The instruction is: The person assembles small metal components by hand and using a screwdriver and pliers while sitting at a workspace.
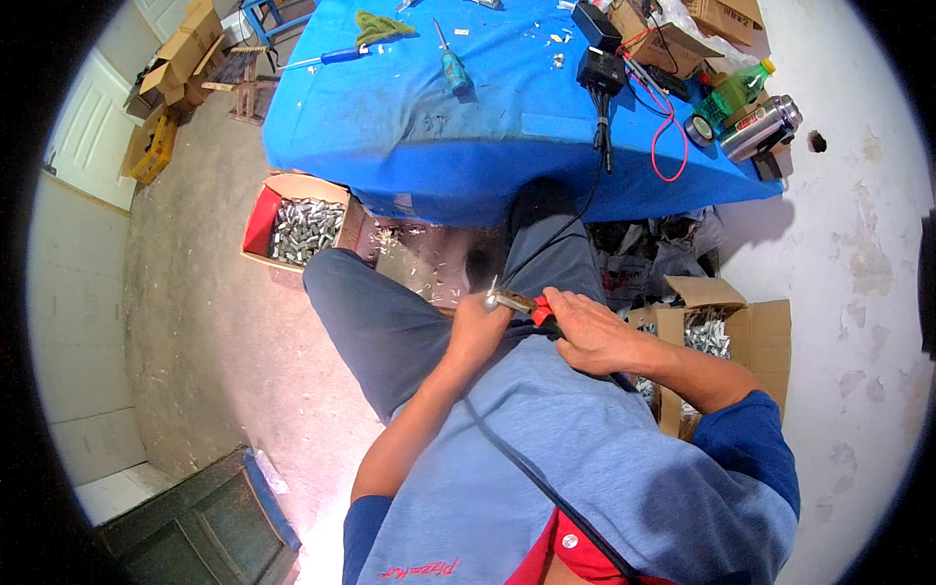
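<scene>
My right hand [587,333] is closed around red-handled pliers [540,310], held over my lap. Their metal jaws point left and reach a small silvery metal piece [494,295] at my left hand [478,330]. The fingers of that hand are curled round the piece, with a thin pale tip standing up from it. Whether the jaws grip the piece, I cannot tell. An open box [252,222] of small silvery metal pieces [305,231] stands beyond my left knee. By my right elbow is an open cardboard carton [765,341] with similar silvery pieces [706,334].
Ahead stands a table under a blue cloth [390,117]. On it lie two screwdrivers [454,74], a green rag [382,26], black power adapters [600,68], a red wire [673,146], a green bottle [736,93] and a steel flask [762,129]. A wall [848,292] borders the right side.
</scene>
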Action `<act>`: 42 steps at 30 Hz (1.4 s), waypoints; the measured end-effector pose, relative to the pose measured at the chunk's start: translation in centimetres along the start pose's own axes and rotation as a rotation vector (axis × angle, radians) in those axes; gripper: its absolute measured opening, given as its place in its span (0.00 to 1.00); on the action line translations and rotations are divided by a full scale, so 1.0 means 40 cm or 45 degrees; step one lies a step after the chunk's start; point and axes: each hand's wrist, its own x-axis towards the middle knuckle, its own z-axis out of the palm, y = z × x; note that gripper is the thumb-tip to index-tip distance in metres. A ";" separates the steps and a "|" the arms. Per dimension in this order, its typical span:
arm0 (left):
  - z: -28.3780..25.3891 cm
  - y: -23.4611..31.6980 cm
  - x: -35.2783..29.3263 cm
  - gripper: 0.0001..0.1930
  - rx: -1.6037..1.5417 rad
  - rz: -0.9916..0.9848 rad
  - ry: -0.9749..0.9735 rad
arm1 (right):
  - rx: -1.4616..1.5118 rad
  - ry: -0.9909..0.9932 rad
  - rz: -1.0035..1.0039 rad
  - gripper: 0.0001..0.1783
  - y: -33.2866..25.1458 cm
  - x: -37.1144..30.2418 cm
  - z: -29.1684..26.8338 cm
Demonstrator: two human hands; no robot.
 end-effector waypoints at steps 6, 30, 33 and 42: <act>-0.002 -0.023 0.008 0.11 0.002 0.001 -0.009 | -0.098 -0.001 0.057 0.31 -0.025 0.001 -0.014; -0.003 -0.034 -0.002 0.11 0.121 0.174 0.012 | -0.096 0.087 -0.073 0.25 0.020 0.018 0.028; -0.003 -0.031 -0.005 0.11 0.140 0.176 0.013 | 0.001 0.120 -0.083 0.25 0.022 0.016 0.037; -0.002 0.023 -0.072 0.15 0.236 0.074 0.043 | 0.130 0.456 -0.254 0.23 0.066 0.031 0.067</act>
